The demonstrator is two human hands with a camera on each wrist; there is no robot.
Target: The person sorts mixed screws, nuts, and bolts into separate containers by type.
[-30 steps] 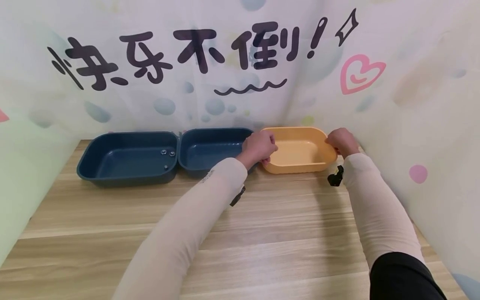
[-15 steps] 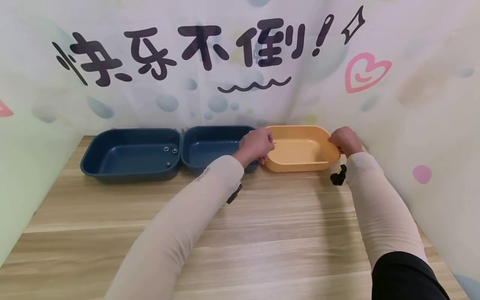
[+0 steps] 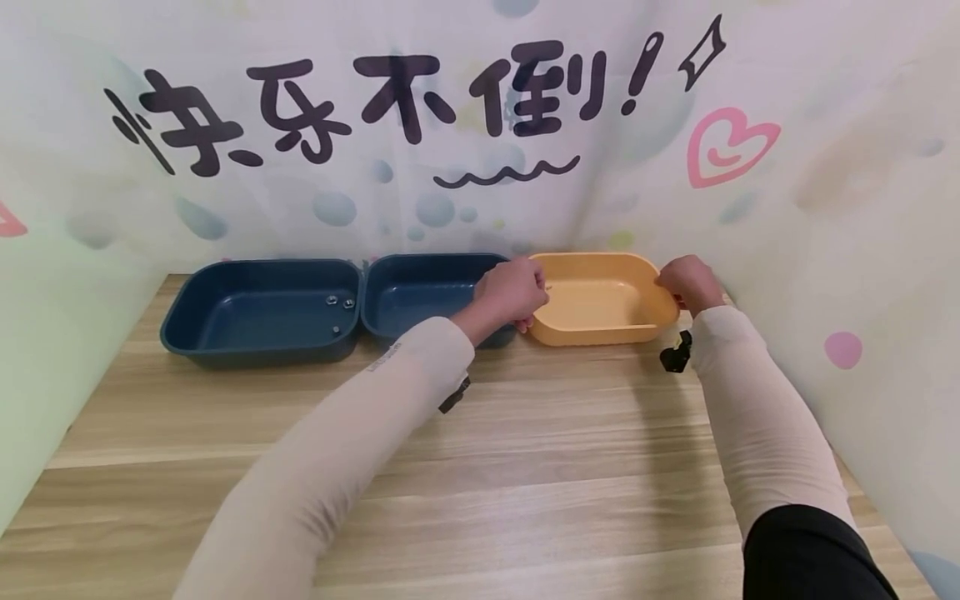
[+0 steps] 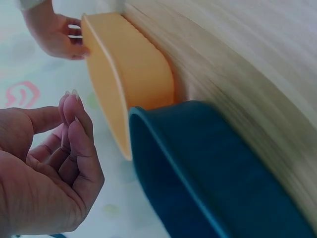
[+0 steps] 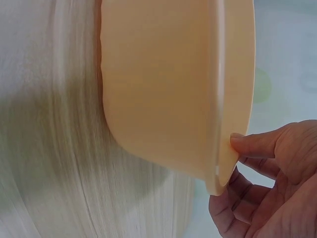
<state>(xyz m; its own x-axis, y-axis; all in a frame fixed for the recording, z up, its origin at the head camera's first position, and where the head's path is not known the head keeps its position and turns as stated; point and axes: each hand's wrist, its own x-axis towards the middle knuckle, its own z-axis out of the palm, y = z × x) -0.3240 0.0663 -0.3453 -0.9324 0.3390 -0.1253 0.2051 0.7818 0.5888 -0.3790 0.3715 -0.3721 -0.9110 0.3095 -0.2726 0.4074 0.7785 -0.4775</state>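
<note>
At the table's back edge, the orange tub sits touching the smaller navy tub. Right hand pinches its right rim; left hand, fingers loosely curled, holds nothing. Risk: a one-sided lift tips it against the neighbouring tub

A wooden table with pale plank grain fills the lower half of the head view. Three tubs stand on it in a row along its far edge, across the middle of the frame: a large dark blue tub at left, a smaller dark blue tub touching it, and an orange tub just right of centre, against the smaller blue one.
</note>
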